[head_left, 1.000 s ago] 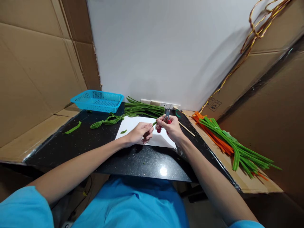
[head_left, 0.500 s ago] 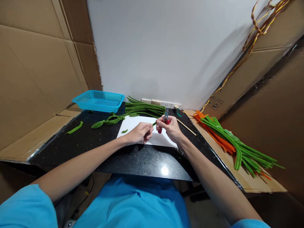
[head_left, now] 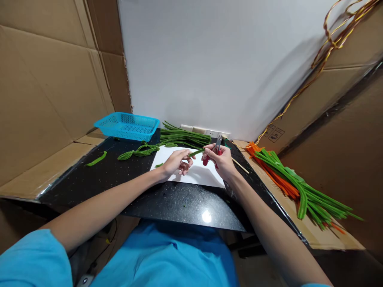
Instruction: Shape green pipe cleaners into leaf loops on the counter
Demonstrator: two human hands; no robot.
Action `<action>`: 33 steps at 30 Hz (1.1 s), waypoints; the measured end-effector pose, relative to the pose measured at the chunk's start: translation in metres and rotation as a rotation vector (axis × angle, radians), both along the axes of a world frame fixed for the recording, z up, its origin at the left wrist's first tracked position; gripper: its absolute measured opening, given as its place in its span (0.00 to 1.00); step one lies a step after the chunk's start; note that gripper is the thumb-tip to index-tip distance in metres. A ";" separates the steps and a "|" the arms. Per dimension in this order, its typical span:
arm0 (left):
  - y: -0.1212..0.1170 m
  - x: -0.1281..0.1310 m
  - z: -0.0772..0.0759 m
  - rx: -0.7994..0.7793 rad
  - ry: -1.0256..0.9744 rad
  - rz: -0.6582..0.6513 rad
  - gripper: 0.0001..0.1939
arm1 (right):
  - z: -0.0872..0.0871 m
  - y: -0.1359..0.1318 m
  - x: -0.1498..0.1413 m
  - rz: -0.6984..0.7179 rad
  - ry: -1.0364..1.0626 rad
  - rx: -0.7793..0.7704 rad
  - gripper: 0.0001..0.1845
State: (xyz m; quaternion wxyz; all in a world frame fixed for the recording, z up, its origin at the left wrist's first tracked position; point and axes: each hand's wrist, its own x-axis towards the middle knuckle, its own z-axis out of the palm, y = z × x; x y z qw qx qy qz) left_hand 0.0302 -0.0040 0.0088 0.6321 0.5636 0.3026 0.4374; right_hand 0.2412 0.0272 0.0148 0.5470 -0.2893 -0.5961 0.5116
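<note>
Between my hands stretches a short green pipe cleaner (head_left: 196, 152). Its left end meets the thumb and forefinger of my left hand (head_left: 175, 163), whose other fingers are loosely spread. My right hand (head_left: 223, 161) pinches the other end at its fingertips and keeps red-handled pliers (head_left: 219, 145) in its grip, jaws pointing up. Both hands are over a white sheet (head_left: 203, 175). A small green piece (head_left: 159, 165) lies on the sheet beside my left wrist. Looped green pipe-cleaner shapes (head_left: 139, 151) rest left of the sheet.
A blue basket (head_left: 128, 126) stands at the back left, beside a bundle of dark green pipe cleaners (head_left: 182, 135). One flat green strip (head_left: 97, 159) lies far left. A thin wooden stick (head_left: 240, 164) is right of the sheet. Bright green (head_left: 299, 183) and orange pipe cleaners (head_left: 278, 177) lie on cardboard at right.
My hands have moved apart, so more of the green pipe cleaner shows. My left fingers have loosened and spread. The right hand has shifted right with the pliers.
</note>
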 end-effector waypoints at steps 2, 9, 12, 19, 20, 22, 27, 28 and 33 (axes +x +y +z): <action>0.000 0.001 -0.001 0.002 0.010 0.002 0.18 | -0.001 0.000 0.000 0.008 -0.005 0.003 0.18; 0.002 0.003 -0.008 0.104 0.087 -0.027 0.22 | 0.003 -0.004 -0.002 0.043 -0.121 0.037 0.19; 0.001 0.003 -0.008 0.124 0.097 -0.033 0.24 | 0.005 -0.008 -0.006 0.058 -0.173 0.060 0.21; 0.001 0.002 -0.005 0.180 0.081 0.039 0.23 | 0.005 -0.012 -0.014 0.089 -0.182 0.053 0.23; 0.001 0.002 -0.006 0.194 0.081 0.055 0.22 | 0.005 -0.012 -0.014 0.094 -0.184 0.049 0.24; 0.002 0.002 -0.007 0.228 0.089 0.095 0.22 | 0.005 -0.013 -0.014 0.082 -0.201 0.069 0.25; 0.002 0.002 -0.007 0.325 0.177 0.178 0.21 | 0.006 -0.015 -0.014 -0.047 -0.270 0.176 0.24; 0.002 0.002 -0.006 0.355 0.192 0.202 0.20 | 0.006 -0.015 -0.014 -0.052 -0.281 0.181 0.23; 0.001 0.002 -0.002 0.462 0.263 0.263 0.18 | 0.003 -0.015 -0.014 -0.053 -0.330 0.190 0.21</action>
